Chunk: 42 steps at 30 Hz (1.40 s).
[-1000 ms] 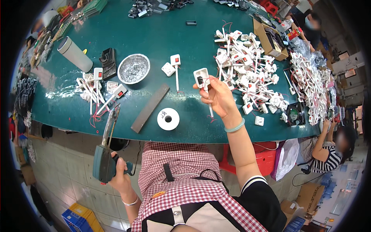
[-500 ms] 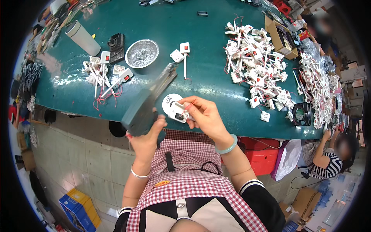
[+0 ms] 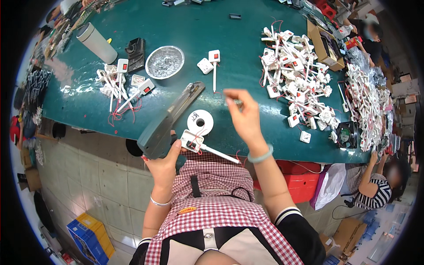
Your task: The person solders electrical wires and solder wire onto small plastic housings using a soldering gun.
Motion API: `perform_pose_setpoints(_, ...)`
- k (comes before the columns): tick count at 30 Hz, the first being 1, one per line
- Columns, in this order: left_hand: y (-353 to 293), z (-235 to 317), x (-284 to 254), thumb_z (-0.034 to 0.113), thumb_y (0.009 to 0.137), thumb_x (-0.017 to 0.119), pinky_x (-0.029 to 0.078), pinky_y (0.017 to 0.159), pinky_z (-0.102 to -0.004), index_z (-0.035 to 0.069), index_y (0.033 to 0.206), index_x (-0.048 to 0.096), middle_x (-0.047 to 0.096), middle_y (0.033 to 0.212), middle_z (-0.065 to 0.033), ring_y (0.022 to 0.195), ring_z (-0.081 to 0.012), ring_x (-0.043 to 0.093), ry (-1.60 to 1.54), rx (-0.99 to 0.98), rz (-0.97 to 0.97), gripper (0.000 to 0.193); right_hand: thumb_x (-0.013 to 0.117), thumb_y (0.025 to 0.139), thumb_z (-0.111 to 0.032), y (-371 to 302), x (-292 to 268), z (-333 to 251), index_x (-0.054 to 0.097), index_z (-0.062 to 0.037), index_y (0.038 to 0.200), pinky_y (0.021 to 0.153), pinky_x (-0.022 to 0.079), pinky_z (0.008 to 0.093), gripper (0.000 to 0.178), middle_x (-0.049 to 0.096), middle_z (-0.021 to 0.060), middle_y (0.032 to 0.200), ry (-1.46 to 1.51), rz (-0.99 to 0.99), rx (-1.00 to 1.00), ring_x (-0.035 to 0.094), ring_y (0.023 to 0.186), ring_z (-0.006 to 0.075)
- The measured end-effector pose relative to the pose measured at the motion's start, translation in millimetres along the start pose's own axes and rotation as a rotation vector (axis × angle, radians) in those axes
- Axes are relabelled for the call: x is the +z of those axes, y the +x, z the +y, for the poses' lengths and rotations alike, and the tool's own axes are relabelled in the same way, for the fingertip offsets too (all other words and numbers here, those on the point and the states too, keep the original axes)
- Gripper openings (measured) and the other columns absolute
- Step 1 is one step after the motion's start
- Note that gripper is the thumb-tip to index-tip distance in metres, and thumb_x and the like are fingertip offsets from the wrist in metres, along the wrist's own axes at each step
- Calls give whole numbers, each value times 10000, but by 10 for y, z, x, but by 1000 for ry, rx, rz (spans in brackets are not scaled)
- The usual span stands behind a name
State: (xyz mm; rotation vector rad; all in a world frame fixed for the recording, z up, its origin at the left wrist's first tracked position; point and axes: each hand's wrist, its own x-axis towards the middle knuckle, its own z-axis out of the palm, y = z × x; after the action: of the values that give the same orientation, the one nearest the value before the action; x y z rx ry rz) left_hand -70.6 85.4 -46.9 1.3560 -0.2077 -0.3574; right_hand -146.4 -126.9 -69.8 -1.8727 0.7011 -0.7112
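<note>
My left hand [image 3: 165, 161] is wrapped round the grip of a dark green hand tool [image 3: 161, 132] with a long, dark metal front. Its thumb lies by the edge of an opened white switch housing [image 3: 186, 136], with red wires and a white tube [image 3: 223, 155] running to the right. The housing lies at the table's near edge, by a round white disc [image 3: 207, 118] with a dark centre hole. My right hand [image 3: 245, 115] hovers right of the disc, holding nothing, index finger and thumb apart.
A silver bowl of small metal parts [image 3: 164, 62] stands beyond the tool, with a black block [image 3: 134, 54] and grey tumbler [image 3: 97, 43] to its left. Finished-looking switch pieces [image 3: 119, 86] lie at left. A large pile [image 3: 296, 70] spreads at right, near a cardboard box [image 3: 324, 44].
My right hand has let go of the switch housing and moved right and up. The housing now lies below the disc, its tube pointing right. The tool has shifted slightly left and blurs less.
</note>
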Motion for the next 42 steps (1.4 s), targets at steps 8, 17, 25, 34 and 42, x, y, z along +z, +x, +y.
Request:
perform_pose_setpoints(8, -48, 19, -276, -109, 808, 698, 588, 661, -300, -72, 1184, 575, 657, 1055, -152, 784, -180, 674, -12, -1, 62, 398, 709, 847, -142, 1123, 659, 627, 686, -22, 1047, 748, 517, 394, 234, 667, 112, 935, -458, 101, -201, 652, 860, 280)
perform_pose_setpoints(17, -35, 32, -453, -70, 823, 700, 571, 663, -297, -71, 1160, 596, 664, 1026, -145, 763, -175, 672, 20, -13, 64, 353, 707, 768, 14, 1179, 730, 489, 631, -81, 1139, 871, 495, 408, 390, 636, 94, 1125, -598, 55, -570, 595, 1042, 294)
perform_pose_setpoints(25, -80, 84, -434, -59, 823, 709, 575, 658, -296, -67, 1147, 602, 664, 1008, -141, 761, -172, 671, -12, 33, 97, 341, 641, 883, -65, 1455, 649, 539, 562, -98, 1271, 888, 501, 393, 398, 617, 98, 1191, -601, -311, -628, 593, 1101, 272)
perform_pose_setpoints(34, -53, 81, -508, -64, 822, 708, 592, 661, -290, -72, 1168, 591, 660, 1046, -148, 791, -178, 678, -57, 62, 89, 365, 433, 1043, -351, 730, 27, -137, 578, -70, 1194, 672, 491, 256, 350, 626, 9, 949, 676, -638, 407, 606, 821, 100)
perform_pose_setpoints(42, -93, 51, -492, -82, 815, 705, 599, 652, -290, -60, 1191, 589, 656, 1073, -151, 804, -181, 677, -90, 36, 62, 394, 390, 1071, -388, 263, 121, -162, 676, -36, 961, 523, 385, 232, 466, 557, -34, 699, 95, -582, 88, 482, 606, 43)
